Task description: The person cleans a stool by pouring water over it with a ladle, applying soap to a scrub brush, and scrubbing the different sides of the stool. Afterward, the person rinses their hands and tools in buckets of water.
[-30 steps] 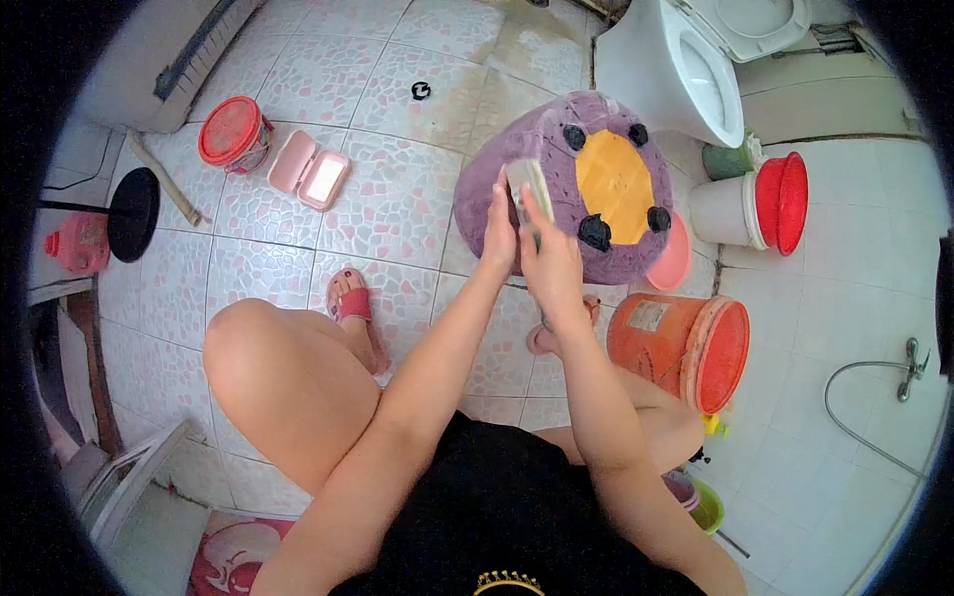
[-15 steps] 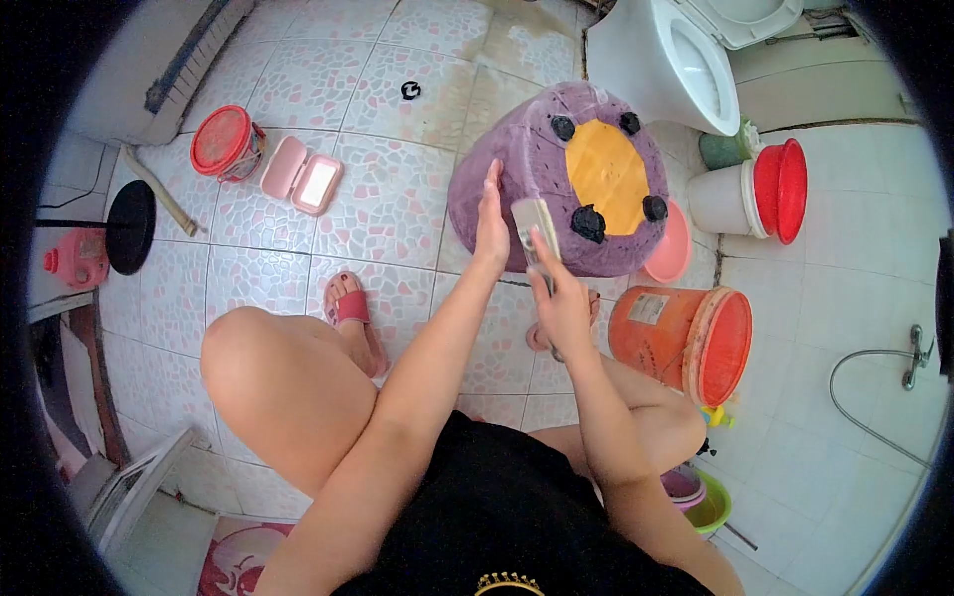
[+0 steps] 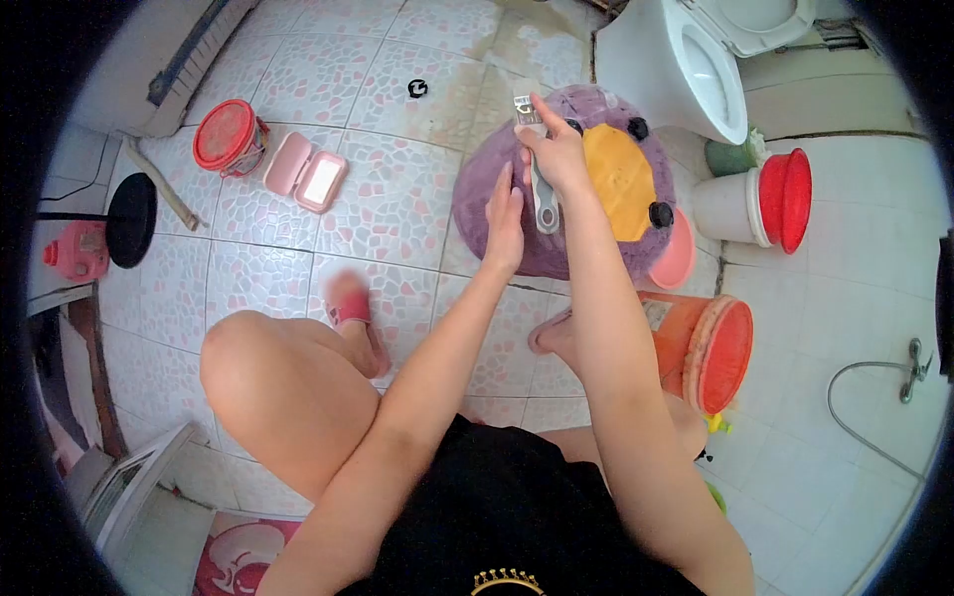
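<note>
A purple plush stool (image 3: 479, 199) lies tipped on its side, its yellow underside (image 3: 618, 179) and black feet facing right. My left hand (image 3: 505, 223) rests against the plush side, fingers stretched out. Just above and right of it, my right hand (image 3: 558, 154) grips a grey-handled brush (image 3: 545, 204), with the handle end pointing down toward me. The brush head is at the stool's upper edge, and its bristles are hard to make out.
A toilet (image 3: 701, 74) stands behind the stool. On the right are an orange bucket (image 3: 676, 343), a white bucket (image 3: 730, 209) and a pink basin (image 3: 676, 253). A red-lidded pail (image 3: 225, 137) and an open pink case (image 3: 310, 177) sit on the left floor tiles.
My right hand has moved the brush up and away from me, from the stool's near edge toward its far edge. My left hand has shifted slightly down and right along the plush.
</note>
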`<action>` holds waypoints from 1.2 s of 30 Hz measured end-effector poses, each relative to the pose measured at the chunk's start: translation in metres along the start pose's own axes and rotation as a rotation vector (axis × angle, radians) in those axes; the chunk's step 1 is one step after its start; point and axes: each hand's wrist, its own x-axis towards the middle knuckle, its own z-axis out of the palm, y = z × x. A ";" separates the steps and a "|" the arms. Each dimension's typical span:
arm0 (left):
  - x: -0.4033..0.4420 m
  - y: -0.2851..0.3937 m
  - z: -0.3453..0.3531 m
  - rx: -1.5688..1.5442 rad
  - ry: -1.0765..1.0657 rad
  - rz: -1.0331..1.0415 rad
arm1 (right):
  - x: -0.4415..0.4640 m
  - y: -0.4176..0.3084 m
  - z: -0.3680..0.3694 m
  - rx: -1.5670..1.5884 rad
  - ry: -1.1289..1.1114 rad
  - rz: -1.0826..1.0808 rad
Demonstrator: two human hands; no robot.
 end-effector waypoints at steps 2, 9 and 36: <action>-0.001 -0.007 -0.002 0.119 0.009 -0.053 | -0.011 -0.001 -0.005 -0.029 -0.010 -0.002; -0.006 0.007 -0.003 0.298 -0.001 -0.067 | -0.096 0.010 -0.027 -0.385 0.102 0.049; 0.007 0.008 -0.004 0.445 0.018 0.007 | -0.035 0.011 -0.027 -0.921 0.166 -0.215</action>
